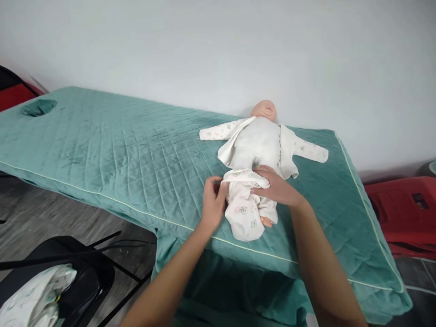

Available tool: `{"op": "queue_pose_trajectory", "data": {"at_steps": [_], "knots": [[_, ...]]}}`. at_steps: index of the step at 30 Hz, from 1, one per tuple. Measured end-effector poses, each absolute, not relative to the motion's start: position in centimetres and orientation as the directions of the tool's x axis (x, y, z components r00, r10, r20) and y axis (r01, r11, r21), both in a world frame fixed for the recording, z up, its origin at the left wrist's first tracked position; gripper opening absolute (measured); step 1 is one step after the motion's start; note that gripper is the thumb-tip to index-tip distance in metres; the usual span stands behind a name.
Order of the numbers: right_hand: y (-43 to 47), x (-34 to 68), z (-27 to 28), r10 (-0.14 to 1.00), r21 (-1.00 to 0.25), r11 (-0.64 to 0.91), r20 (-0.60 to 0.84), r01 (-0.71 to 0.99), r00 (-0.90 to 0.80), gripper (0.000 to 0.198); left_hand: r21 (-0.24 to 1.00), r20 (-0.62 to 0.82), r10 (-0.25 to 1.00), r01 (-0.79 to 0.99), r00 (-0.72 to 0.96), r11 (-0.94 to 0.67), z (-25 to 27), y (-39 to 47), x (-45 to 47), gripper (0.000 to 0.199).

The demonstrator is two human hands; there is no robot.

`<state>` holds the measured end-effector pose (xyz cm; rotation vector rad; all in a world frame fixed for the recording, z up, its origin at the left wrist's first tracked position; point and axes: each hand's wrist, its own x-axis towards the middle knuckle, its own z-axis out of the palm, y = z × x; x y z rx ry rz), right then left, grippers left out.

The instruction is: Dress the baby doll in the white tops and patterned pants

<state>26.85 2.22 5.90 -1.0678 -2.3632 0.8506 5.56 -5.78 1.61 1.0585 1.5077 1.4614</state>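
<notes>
A baby doll (264, 110) lies on its back on a green quilted bed cover (143, 159), head toward the wall. Its white printed top (220, 131) is spread open, with both sleeves stretched out sideways. White printed baby pants (242, 217) are bunched around the doll's legs, and a foot (266, 221) shows at the lower right. At the left edge of the waistband, my left hand (214, 202) is closed on the cloth between thumb and fingers. My right hand (277, 186) grips the waistband's right side, its fingertips partly hidden by fabric.
The bed stands against a pale wall (170, 50) and has a face hole (39, 107) at its far left. A black chair (85, 277) with white printed cloth (37, 295) stands at lower left. Beyond the bed's right end is a red plastic object (405, 209).
</notes>
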Motion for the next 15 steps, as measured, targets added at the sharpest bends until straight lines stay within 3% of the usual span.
{"op": "queue_pose_trajectory", "data": {"at_steps": [2, 4, 6, 9, 15], "knots": [[2.3, 26.8, 5.7, 0.777, -0.673, 0.523, 0.124, 0.523, -0.617, 0.037, 0.984, -0.172, 0.913, -0.107, -0.371, 0.142, 2.2, -8.6, 6.0, 0.036], [2.3, 26.8, 5.6, 0.778, -0.671, 0.526, 0.131, 0.523, -0.615, 0.037, 0.893, -0.394, 0.897, -0.316, -0.199, 0.321, 2.9, -10.9, 6.4, 0.042], [2.2, 26.7, 5.7, 0.777, -0.671, 0.528, 0.134, 0.521, -0.615, 0.038, 0.749, -0.521, 0.853, -0.481, -0.004, 0.455, 3.5, -12.2, 7.0, 0.046], [2.1, 26.7, 5.9, 0.788, -0.679, 0.516, 0.136, 0.522, -0.601, 0.039, 0.626, -0.533, 0.839, -0.617, 0.107, 0.476, 4.0, -12.4, 7.7, 0.047], [1.7, 26.8, 6.2, 0.796, -0.723, 0.489, 0.141, 0.488, -0.588, 0.045, 0.647, -0.503, 0.862, -0.636, 0.060, 0.421, 5.2, -11.0, 9.2, 0.047]]}}
